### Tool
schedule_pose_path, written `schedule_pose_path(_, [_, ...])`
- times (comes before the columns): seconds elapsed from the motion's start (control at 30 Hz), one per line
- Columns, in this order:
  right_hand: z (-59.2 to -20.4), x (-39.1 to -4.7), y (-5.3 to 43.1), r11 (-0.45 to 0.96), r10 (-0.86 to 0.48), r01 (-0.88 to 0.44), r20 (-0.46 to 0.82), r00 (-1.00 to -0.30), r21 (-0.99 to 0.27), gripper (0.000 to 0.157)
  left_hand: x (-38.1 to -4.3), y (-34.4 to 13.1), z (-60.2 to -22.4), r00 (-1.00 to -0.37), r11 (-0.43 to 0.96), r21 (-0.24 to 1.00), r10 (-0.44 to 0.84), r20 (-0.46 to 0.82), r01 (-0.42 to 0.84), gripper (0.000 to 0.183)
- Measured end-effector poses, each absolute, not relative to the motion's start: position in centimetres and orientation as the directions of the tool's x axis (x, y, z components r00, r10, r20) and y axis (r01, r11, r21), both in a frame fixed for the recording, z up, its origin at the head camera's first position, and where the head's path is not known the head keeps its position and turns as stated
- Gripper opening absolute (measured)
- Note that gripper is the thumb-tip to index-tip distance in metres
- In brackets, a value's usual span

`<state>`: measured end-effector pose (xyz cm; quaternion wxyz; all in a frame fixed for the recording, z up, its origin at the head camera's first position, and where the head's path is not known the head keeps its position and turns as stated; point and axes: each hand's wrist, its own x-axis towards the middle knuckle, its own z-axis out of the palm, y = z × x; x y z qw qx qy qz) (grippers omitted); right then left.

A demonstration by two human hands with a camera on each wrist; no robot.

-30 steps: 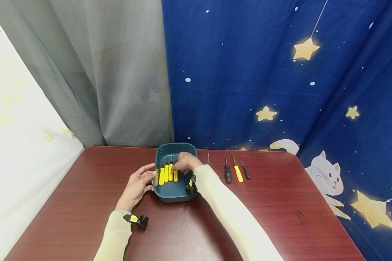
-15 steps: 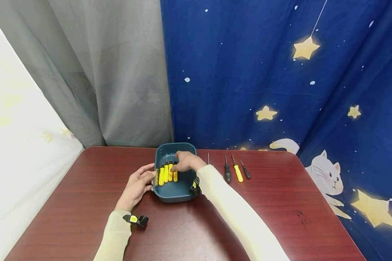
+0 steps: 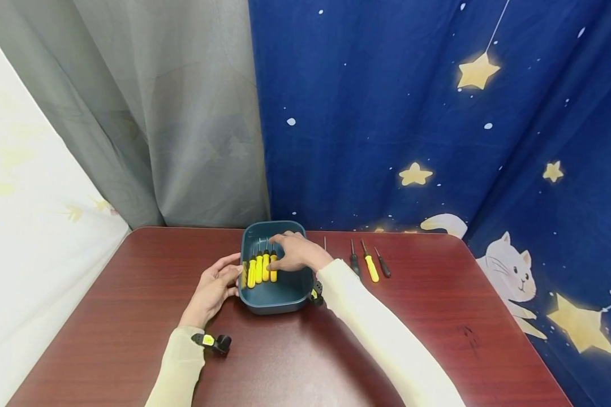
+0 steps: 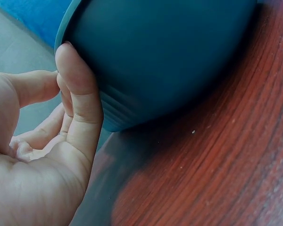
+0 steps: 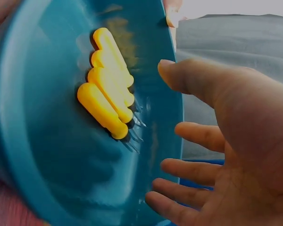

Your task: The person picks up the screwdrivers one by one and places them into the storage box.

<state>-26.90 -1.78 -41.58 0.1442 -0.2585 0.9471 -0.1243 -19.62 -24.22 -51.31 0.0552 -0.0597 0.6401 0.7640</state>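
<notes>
In the head view a dark blue-green plastic box stands near the table's back edge. Several yellow-handled screwdrivers lie side by side in its left half, shafts toward the back. My left hand holds the box's left wall, thumb at the rim and fingers along the outside; the left wrist view shows the thumb against the wall. Above the box's right part hovers my right hand, fingers spread. In the right wrist view the right hand holds nothing and is apart from the screwdriver handles.
To the right of the box, on the red-brown table, lie a black screwdriver, a yellow-handled screwdriver and a small black screwdriver. A thin metal shaft shows beside the box, partly hidden by my right arm. Curtains hang behind.
My right hand has moved right, away from the rightmost yellow screwdriver, and its fingers have spread. The left hand stays at the box's left wall.
</notes>
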Motion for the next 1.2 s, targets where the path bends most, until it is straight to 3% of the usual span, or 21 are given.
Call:
schedule_pose_path(0.7, [-41.8,-26.3,2.3,0.781,-0.528,-0.461,-0.051,-0.848,-0.422,0.088,-19.7,-24.2,-51.6,-0.991,-0.195,0.972,0.015,-0.132,-0.133,0.056])
schedule_pose_path(1.2, [-43.0,-26.3,6.1,0.784,-0.379,-0.321,0.000,-0.926,-0.532,0.094,-19.8,-24.3,-51.6,-0.990,-0.178,0.974,0.014,-0.141,-0.141,0.058])
